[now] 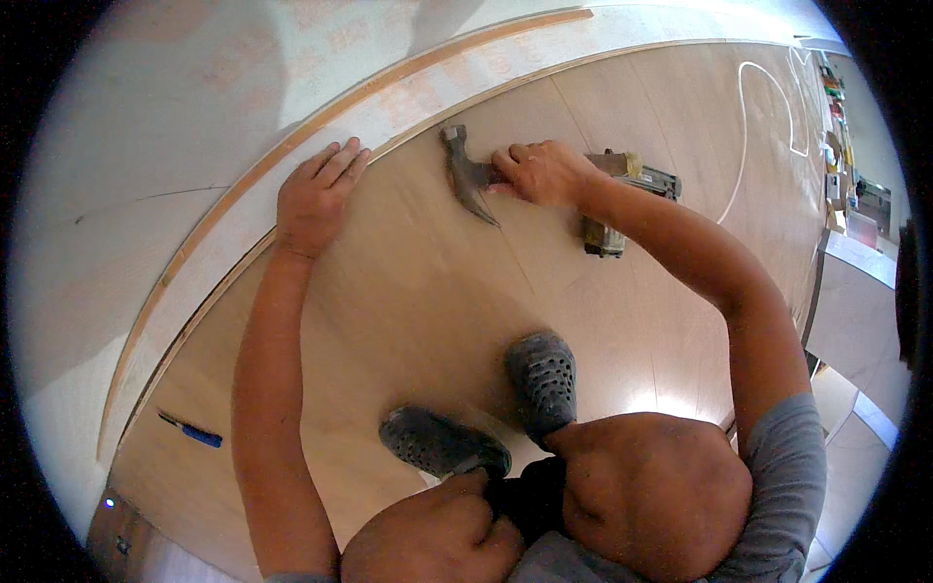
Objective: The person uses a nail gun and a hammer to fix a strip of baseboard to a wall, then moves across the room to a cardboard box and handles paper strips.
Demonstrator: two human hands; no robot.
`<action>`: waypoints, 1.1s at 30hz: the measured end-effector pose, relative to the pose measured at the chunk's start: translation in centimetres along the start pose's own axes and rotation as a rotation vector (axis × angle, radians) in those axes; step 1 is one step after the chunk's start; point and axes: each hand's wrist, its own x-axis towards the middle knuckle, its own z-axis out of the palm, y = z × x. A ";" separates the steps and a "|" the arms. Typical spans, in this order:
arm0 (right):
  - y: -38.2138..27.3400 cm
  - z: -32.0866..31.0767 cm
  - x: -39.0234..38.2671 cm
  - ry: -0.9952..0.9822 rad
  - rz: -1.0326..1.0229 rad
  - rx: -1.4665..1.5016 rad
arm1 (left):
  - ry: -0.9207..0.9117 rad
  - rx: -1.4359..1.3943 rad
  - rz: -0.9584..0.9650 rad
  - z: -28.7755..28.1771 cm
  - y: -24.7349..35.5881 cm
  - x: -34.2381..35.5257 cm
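Observation:
My right hand grips a claw hammer close to its steel head, which hovers just above the light wooden floor near the wall. My left hand lies flat, fingers spread, pressing on the pale baseboard strip where floor meets wall. A nail gun lies on the floor just behind my right wrist. I squat, with both knees and my grey perforated clogs in the lower middle of the view.
A blue-handled tool lies on the floor at the lower left by the wall. A thin white cord or hose loops across the floor at the upper right. A low white ledge and cluttered shelves stand at the right edge.

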 end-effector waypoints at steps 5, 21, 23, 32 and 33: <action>1.3 -0.5 0.0 -0.039 -0.195 -0.034 | 0.030 0.000 0.041 0.3 -0.2 0.6; 2.9 -1.9 0.7 -0.084 -0.376 -0.077 | 0.007 0.038 0.047 0.5 -0.8 0.1; 4.2 -1.7 1.7 0.003 -0.268 -0.080 | 0.011 0.037 0.037 0.5 -0.5 -0.1; 3.2 -2.2 1.3 -0.025 -0.284 -0.045 | 0.042 0.003 0.047 0.1 -0.4 0.3; 4.0 -2.5 1.8 -0.002 -0.238 -0.036 | 0.044 -0.004 0.039 -0.2 -0.4 0.5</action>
